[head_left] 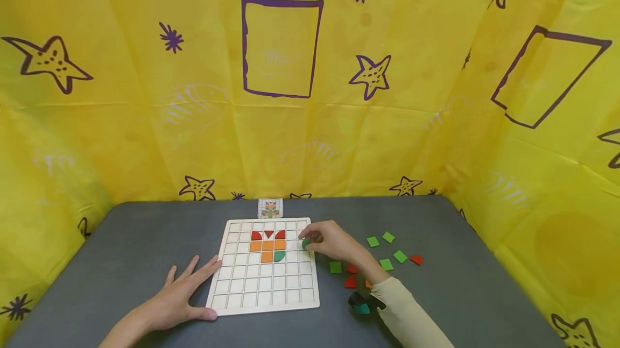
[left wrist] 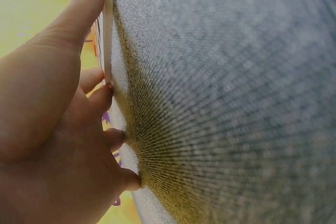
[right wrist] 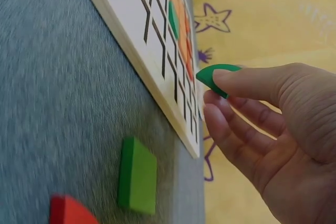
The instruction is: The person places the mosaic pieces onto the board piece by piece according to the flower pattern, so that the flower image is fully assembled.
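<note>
A white gridded board (head_left: pixel 263 286) lies on the grey table, with red, orange and green pieces in its upper cells. The right hand (head_left: pixel 331 240) pinches a dark green rounded piece (right wrist: pixel 210 75) between thumb and fingers above the board's right edge; in the right wrist view that hand (right wrist: pixel 283 124) holds it clear of the board. One dark green piece (head_left: pixel 279 256) sits beside the lowest orange piece (head_left: pixel 267 256). The left hand (head_left: pixel 176 299) rests with spread fingers at the board's left edge, its thumb near the lower left corner; the left wrist view shows this hand (left wrist: pixel 58 103) touching the edge.
A small patterned card (head_left: pixel 270 208) lies behind the board. Right of the board are several light green squares (head_left: pixel 386 264), red pieces (head_left: pixel 416 260) and a partly covered orange piece. A dark green piece (head_left: pixel 361 309) lies by the right wrist. Yellow cloth (head_left: pixel 281 149) surrounds the table.
</note>
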A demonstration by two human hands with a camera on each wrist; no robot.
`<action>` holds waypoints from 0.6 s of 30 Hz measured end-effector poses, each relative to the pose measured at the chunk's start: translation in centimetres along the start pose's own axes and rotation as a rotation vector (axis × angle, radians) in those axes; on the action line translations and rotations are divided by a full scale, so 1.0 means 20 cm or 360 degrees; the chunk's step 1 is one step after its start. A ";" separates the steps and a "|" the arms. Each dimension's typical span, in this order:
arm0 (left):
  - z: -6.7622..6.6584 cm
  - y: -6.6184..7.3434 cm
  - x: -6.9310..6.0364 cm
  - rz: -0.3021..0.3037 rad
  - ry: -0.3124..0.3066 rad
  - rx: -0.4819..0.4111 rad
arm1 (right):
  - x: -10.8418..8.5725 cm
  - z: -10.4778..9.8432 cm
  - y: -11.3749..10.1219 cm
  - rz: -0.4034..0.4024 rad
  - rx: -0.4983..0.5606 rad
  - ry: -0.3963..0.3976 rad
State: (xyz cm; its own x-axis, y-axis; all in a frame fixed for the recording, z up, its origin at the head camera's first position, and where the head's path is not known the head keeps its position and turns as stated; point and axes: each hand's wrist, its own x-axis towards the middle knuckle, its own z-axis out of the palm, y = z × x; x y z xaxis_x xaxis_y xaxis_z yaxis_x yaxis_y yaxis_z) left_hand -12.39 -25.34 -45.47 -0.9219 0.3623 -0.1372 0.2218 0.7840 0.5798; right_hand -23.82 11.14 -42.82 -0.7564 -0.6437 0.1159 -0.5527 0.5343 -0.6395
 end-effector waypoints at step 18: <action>0.00 0.00 0.00 -0.0020 -0.0014 -0.0016 | 0.10 0.13 -0.13 -0.0059 0.0137 -0.0127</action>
State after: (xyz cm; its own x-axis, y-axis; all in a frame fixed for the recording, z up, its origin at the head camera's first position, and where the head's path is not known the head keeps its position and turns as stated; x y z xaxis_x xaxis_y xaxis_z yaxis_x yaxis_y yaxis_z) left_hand -12.49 -25.34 -45.47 -0.9217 0.3571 -0.1518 0.2069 0.7833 0.5862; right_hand -23.04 7.05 -42.87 -0.7039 -0.7056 0.0821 -0.5453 0.4626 -0.6991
